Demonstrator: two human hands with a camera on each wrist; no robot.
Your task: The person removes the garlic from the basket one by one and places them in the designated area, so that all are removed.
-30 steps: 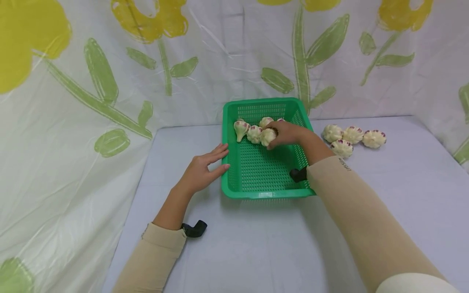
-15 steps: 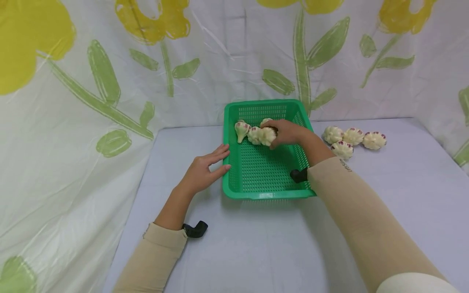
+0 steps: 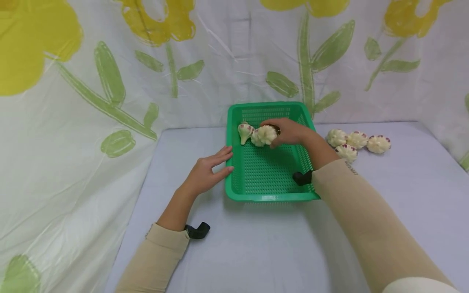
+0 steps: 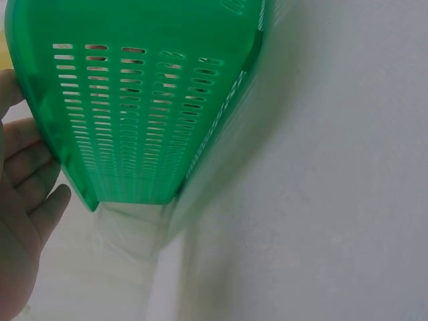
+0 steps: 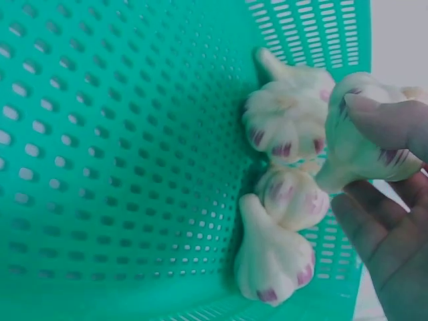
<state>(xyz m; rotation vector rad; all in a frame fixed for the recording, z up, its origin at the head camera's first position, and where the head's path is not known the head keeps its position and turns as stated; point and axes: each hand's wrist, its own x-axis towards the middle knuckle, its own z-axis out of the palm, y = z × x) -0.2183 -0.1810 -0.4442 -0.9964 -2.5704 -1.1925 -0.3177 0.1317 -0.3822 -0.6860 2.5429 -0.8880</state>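
My right hand (image 3: pixel 289 132) holds a garlic bulb (image 3: pixel 267 134) inside the green basket (image 3: pixel 272 198). In the right wrist view the thumb lies across this cream, purple-streaked bulb (image 5: pixel 364 134), with fingers on its far side. Several other garlic bulbs lie at the basket's back end, among them one with a long stem (image 5: pixel 273 257) and a rounder one (image 5: pixel 284 124). In the head view a bulb (image 3: pixel 244 131) shows left of the held one. My left hand (image 3: pixel 205 175) rests its extended fingers at the basket's left rim, and the left wrist view shows them along that edge (image 4: pixel 40 127).
Several more garlic bulbs (image 3: pixel 346 152) sit in a group on the white table (image 3: pixel 242 248), right of the basket. Behind and left hangs a white sheet (image 3: pixel 227 77) with painted yellow flowers and green leaves. Black wrist cameras (image 3: pixel 198 230) stick out from both sleeves.
The held garlic bulb has shifted slightly left within the basket and tilted, now covering more of the bulbs behind it. My left hand stays at the rim.
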